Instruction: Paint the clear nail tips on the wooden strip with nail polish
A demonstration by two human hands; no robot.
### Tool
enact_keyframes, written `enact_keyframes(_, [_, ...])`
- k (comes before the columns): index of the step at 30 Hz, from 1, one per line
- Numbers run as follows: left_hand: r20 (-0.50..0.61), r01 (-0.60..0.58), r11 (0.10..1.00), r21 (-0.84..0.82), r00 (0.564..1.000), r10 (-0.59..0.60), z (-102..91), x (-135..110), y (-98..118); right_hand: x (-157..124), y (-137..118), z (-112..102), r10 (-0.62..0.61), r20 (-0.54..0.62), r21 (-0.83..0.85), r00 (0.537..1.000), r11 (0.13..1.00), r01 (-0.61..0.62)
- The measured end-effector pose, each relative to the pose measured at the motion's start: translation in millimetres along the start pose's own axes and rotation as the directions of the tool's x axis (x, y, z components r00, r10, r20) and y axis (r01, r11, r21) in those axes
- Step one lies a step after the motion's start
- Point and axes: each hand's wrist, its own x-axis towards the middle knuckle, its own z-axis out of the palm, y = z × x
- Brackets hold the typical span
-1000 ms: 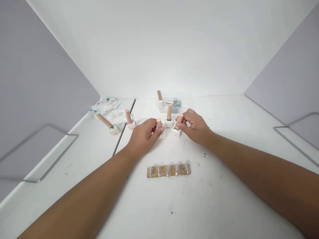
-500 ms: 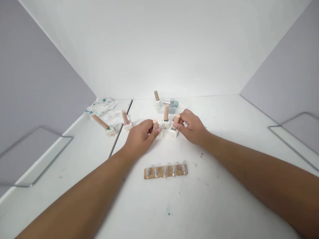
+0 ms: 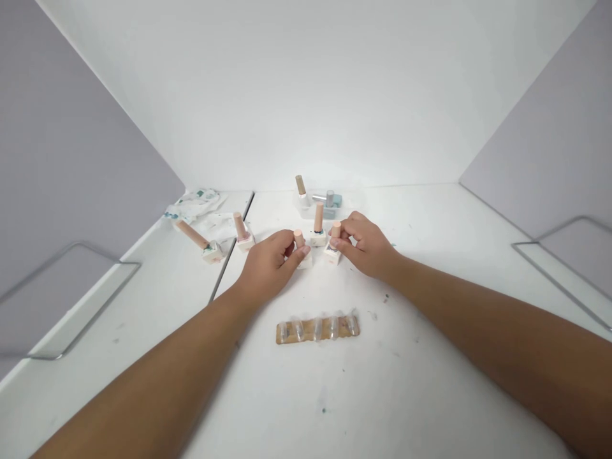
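My left hand [image 3: 273, 260] is closed on the peach cap of a white nail polish bottle [image 3: 299, 238], whose base is partly behind my thumb. My right hand [image 3: 366, 243] pinches the cap of a second nail polish bottle [image 3: 333, 255], which looks upright on the table. Between and just behind them stands another bottle with a tall peach cap [image 3: 319, 218] and dark smears at its neck. Nearer to me lies a brown strip [image 3: 313, 340] bearing several clear nail tips.
Left of my left hand are two more peach-capped bottles, one upright [image 3: 244, 240] and one with a slanting cap [image 3: 211, 254]. Stained tissues [image 3: 198, 205] lie behind them. At the back, a clear tray [image 3: 310, 212] holds further bottles. Metal wire frames [image 3: 98, 319] flank both sides.
My right hand has shifted very slightly left, and the cap it holds has become more upright. My left hand stays in place on its bottle.
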Motion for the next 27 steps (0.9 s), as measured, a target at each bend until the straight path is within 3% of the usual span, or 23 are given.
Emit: enact_keyframes(27, [0.017,0.021,1.000,0.012,1.000,-0.021,-1.8,1.1,3.9,0.2,-1.4,-1.8,0.032,0.006,0.015,0.999,0.999,-0.032])
